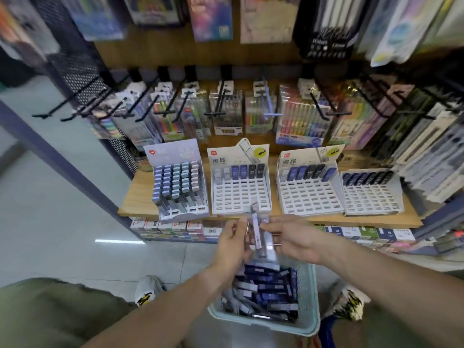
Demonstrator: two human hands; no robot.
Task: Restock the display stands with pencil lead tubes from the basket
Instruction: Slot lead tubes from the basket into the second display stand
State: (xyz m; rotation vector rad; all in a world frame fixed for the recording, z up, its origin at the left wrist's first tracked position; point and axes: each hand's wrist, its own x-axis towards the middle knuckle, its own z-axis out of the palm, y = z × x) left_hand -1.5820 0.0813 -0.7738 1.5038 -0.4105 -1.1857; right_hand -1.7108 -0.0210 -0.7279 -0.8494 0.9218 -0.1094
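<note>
A pale blue basket (315,297) on the floor between my feet holds several dark blue and grey pencil lead tubes (266,290). Above it, my left hand (232,247) and my right hand (293,237) both grip a small bunch of light grey and lilac tubes (259,232), held upright just in front of the shelf edge. On the wooden shelf stand several display stands. The left stand (179,187) is nearly full. The second stand (241,194), third stand (311,194) and right stand (371,194) have tubes only in their back rows.
Packs of pens and highlighters hang on black hooks (216,106) above the stands. Boxed stock (173,226) lines the lower shelf under the wooden board. A dark shelf upright (75,169) runs along the left. My shoes (148,290) flank the basket on the tiled floor.
</note>
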